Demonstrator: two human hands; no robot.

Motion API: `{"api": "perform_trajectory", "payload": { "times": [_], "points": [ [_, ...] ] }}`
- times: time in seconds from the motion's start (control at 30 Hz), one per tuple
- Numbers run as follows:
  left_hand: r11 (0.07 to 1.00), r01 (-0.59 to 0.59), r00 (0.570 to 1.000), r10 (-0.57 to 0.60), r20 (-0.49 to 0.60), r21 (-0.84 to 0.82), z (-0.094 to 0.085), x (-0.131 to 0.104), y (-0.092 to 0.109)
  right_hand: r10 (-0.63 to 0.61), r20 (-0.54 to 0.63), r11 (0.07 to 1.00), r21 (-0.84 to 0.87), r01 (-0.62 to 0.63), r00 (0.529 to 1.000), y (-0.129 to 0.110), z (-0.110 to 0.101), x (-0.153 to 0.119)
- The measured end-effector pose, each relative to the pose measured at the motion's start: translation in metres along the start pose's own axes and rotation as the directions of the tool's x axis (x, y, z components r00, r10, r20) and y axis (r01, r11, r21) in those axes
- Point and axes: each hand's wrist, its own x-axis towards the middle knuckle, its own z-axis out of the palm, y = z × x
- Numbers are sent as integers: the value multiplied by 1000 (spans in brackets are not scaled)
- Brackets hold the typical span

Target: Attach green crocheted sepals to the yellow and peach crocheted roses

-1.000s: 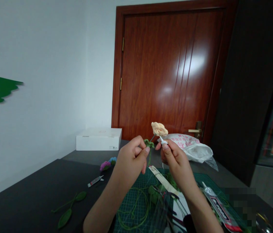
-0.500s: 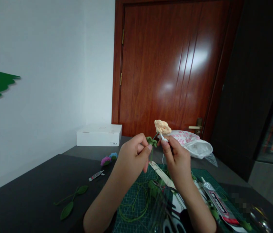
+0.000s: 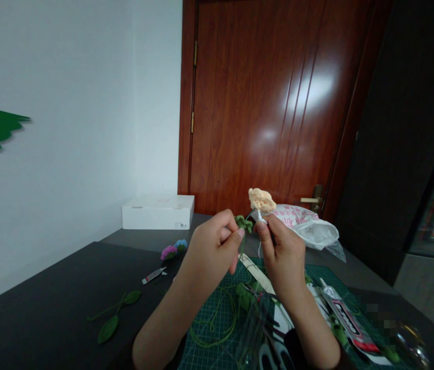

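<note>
My left hand (image 3: 217, 241) is closed, thumb and forefinger pinching a small green crocheted calyx (image 3: 244, 223) on a thin stem. Above and to the right, a cream crocheted flower (image 3: 262, 199) tops the same stem. My right hand (image 3: 283, 244) is closed around what looks like a small glue tube, whose white nozzle (image 3: 260, 216) points up at the flower's underside. Most of the tube is hidden by my fingers. A thin white strand (image 3: 259, 250) hangs below that hand.
A green cutting mat (image 3: 207, 354) bears green yarn (image 3: 217, 345), scissors (image 3: 274, 354) and a large glue tube (image 3: 350, 321). To the left lie a leaf sprig (image 3: 109, 329), a small tube (image 3: 154, 276) and a pink flower (image 3: 169, 252). Behind are a white box (image 3: 157, 213) and plastic bag (image 3: 313, 231).
The flower, calyx and nozzle sit slightly farther right in view, and the nozzle stands more upright against the flower's underside. Both hands keep their grips.
</note>
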Motion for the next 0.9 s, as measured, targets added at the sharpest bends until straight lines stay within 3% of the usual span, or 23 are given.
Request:
{"api": "perform_trajectory", "payload": {
  "times": [0.27,0.57,0.9],
  "points": [
    [1000,-15,1000,15,6,6,0,0,0,-51,-40,998,-42,49,998,-2,1,0],
    [1000,13,999,-13,29,-7,-1,0,1,-11,-52,999,-54,8,999,-2,2,-1],
    [993,55,997,-48,66,-107,-1,0,4,85,15,991,105,-87,996,-2,4,-1]
  ]
}}
